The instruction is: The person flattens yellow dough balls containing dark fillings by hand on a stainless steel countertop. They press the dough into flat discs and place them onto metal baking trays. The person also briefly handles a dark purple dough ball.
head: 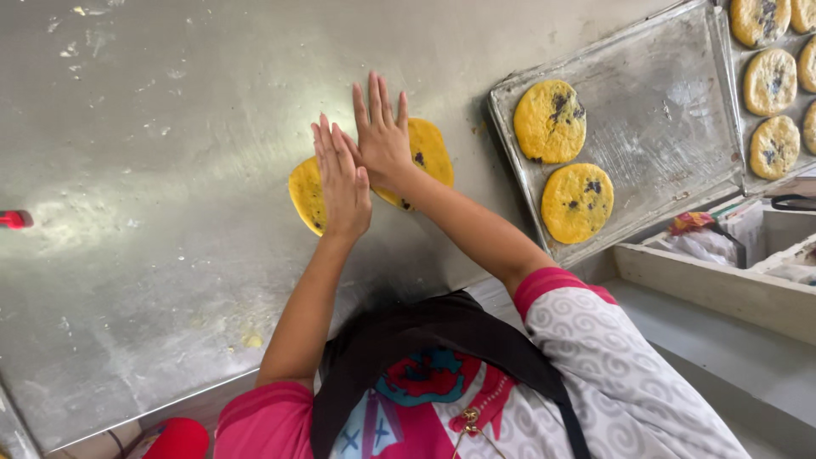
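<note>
Two flat yellow dough discs with dark specks lie side by side on the steel table (170,170). My left hand (342,180) lies flat, fingers together, on the left dough disc (304,194). My right hand (382,136) presses flat on the right dough disc (429,151), its fingers slightly spread. The two hands touch at their inner edges. Each hand hides much of the disc beneath it.
A metal baking tray (671,110) at the right holds two flattened yellow discs (550,121) (577,202). A second tray (778,81) behind it carries several paler ones. A wooden box (714,285) sits at the lower right. A red tool tip (15,219) shows at the left edge.
</note>
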